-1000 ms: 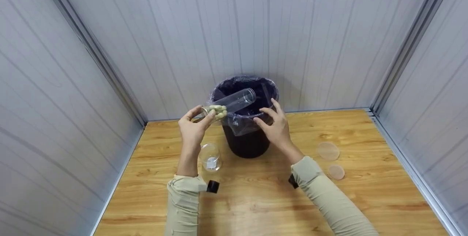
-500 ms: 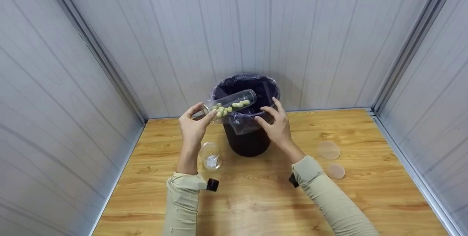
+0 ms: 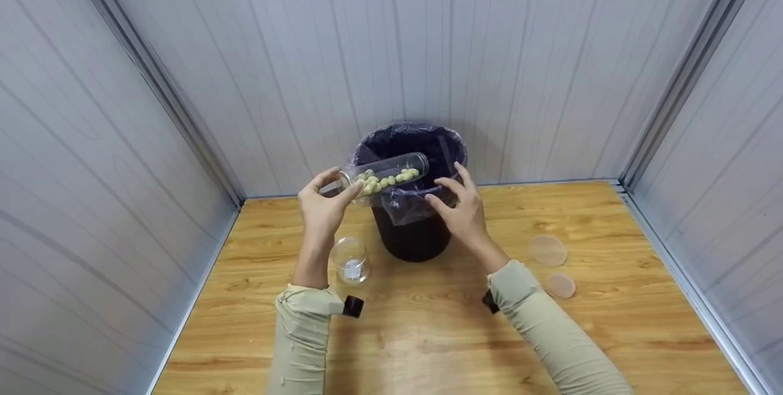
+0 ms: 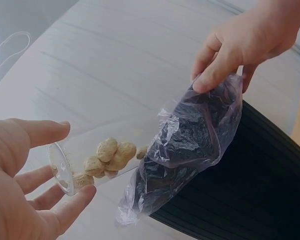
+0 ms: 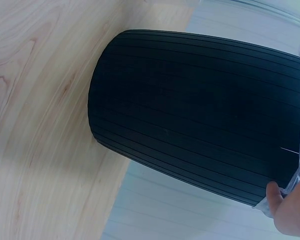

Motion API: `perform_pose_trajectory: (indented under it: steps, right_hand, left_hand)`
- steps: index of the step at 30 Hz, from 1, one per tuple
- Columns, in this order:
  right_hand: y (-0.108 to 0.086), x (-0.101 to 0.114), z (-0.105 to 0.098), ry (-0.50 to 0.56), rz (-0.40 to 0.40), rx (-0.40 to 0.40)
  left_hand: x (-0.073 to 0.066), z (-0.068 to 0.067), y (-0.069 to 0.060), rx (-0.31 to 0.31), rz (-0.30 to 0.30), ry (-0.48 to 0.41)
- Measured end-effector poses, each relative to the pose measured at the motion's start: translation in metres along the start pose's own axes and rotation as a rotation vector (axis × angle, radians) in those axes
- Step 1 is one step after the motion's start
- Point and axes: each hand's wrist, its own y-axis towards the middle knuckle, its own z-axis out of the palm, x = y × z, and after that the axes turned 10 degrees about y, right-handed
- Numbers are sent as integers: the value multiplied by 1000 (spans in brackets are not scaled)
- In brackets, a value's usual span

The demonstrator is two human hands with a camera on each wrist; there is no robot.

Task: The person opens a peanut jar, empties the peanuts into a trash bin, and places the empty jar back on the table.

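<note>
My left hand point(image 3: 323, 202) grips the base end of a clear cylindrical jar point(image 3: 386, 166) between thumb and fingers. Several peanuts point(image 3: 386, 183) lie along the jar's lower side, some of them close to its mouth. That mouth points into a black trash bin point(image 3: 411, 239) lined with a thin plastic bag point(image 3: 404, 206). On the bin's right side, my right hand point(image 3: 466, 208) pinches the bag and rim, as the left wrist view shows with thumb on the bag point(image 4: 189, 130). The bin's inside is dark.
A second clear jar point(image 3: 351, 260) with a white label stands on the wooden surface point(image 3: 416, 340), left of the bin. Two round translucent lids, a larger one point(image 3: 549, 251) and a smaller one point(image 3: 561, 285), lie at the right. Panel walls point(image 3: 404, 40) enclose three sides.
The peanuts, bunched near the jar's base before, have slid and spread along it toward the mouth. The left hand has barely shifted, and the right hand keeps its hold on the bin's rim.
</note>
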Motion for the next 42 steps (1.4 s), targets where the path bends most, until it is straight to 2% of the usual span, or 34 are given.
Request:
perform_pose_trajectory:
  steps: [14, 28, 32, 35, 37, 40, 42]
  right_hand:
    - [-3, 1, 0, 6, 30, 2]
    - [-2, 1, 0, -4, 22, 2]
    - [-3, 1, 0, -13, 27, 5]
    - [-4, 1, -1, -14, 25, 5]
    - [-4, 1, -1, -13, 27, 7]
    - [-4, 1, -1, -13, 25, 10]
    - [-4, 1, -1, -10, 22, 11]
  left_hand:
    - [-6, -1, 0, 11, 27, 104]
    - [-7, -1, 0, 7, 30, 92]
    - [-8, -1, 0, -8, 36, 61]
    - [-12, 0, -1, -24, 72, 33]
    - [-21, 0, -4, -31, 107, 38]
    - [-29, 0, -4, -46, 164, 79]
    - [-33, 0, -3, -47, 199, 138]
